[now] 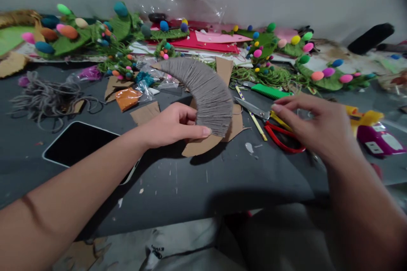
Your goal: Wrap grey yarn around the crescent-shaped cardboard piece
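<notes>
My left hand [178,127] grips a cardboard crescent wrapped in grey yarn [211,95], thumb on top and fingers beneath. Its lower end is bare brown cardboard [202,147], and the far tip points left. My right hand [321,120] hovers over a pair of red-handled scissors [284,139], with thumb and forefinger pinched together. What they hold, if anything, is too fine to make out. Just left of those fingertips, the scissor blades lie partly open across a yellow patterned pencil [254,118]. A green-handled cutter [270,91] is behind them.
A phone [82,142] lies under my left forearm. Loose grey yarn [51,97] is heaped at the left. Green leaf pieces with coloured balls [121,25] line the back. At the right are a purple object [380,139] and a yellow tool [362,116]. Cardboard scraps [146,113] lie about.
</notes>
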Demonstrator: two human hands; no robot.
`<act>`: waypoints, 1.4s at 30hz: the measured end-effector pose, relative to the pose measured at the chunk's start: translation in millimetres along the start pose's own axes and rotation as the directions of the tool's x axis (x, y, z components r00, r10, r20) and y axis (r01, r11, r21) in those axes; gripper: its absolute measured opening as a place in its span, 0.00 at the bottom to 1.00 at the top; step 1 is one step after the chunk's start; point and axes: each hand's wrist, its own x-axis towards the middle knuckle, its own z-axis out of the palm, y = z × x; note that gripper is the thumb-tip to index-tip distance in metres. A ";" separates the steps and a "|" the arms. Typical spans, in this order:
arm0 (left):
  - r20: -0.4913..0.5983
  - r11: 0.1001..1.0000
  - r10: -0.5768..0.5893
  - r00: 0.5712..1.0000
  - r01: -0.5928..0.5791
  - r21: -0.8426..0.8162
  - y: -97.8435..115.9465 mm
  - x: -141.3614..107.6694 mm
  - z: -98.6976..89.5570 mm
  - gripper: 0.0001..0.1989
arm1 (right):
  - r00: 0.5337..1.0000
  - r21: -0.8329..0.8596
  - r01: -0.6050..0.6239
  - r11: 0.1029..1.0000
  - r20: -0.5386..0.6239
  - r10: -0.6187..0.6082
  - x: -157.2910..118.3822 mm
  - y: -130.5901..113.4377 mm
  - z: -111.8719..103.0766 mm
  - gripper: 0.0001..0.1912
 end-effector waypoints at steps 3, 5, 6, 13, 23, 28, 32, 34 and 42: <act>-0.008 1.000 0.018 1.000 -0.018 -0.010 1.0 0.2 0.8 0.11 | 0.953 0.091 0.127 0.988 0.266 -0.146 -16.0 -8.3 1.7 0.09; -0.013 1.000 0.021 1.000 -0.021 0.007 1.0 0.8 0.9 0.12 | 0.889 0.125 0.138 0.983 0.422 -0.178 -26.8 -14.6 6.4 0.11; -0.020 1.000 0.023 1.000 -0.022 0.016 0.6 1.1 0.7 0.12 | 0.867 0.120 0.129 0.984 0.468 -0.171 -31.1 -16.8 9.4 0.11; -0.085 0.999 0.016 0.996 -0.011 0.051 -7.8 2.8 -1.6 0.10 | 0.848 0.047 0.067 0.997 0.524 -0.082 -37.7 -23.5 18.1 0.07; -0.186 0.998 0.034 0.982 -0.023 0.061 -12.7 3.7 -1.9 0.09 | 0.939 0.305 -0.264 0.915 0.299 0.171 -41.1 -25.0 8.8 0.06; -0.191 0.998 0.030 0.981 -0.019 0.059 -12.7 3.8 -1.6 0.09 | 0.893 0.495 -0.420 0.760 0.375 0.249 -40.7 -29.8 8.4 0.07; -0.201 0.998 0.021 0.979 -0.010 0.055 -11.9 4.0 -0.6 0.08 | 0.902 0.574 -0.413 0.707 0.364 0.231 -41.1 -32.6 12.3 0.09; -0.210 0.998 0.015 0.978 -0.003 0.059 -11.3 3.6 -0.1 0.08 | 0.905 0.628 -0.413 0.660 0.368 0.215 -42.2 -34.4 16.7 0.12; -0.222 0.997 0.007 0.975 0.010 0.074 -10.3 2.9 0.3 0.08 | 0.865 0.573 -0.486 0.660 0.425 0.267 -43.2 -47.9 28.8 0.09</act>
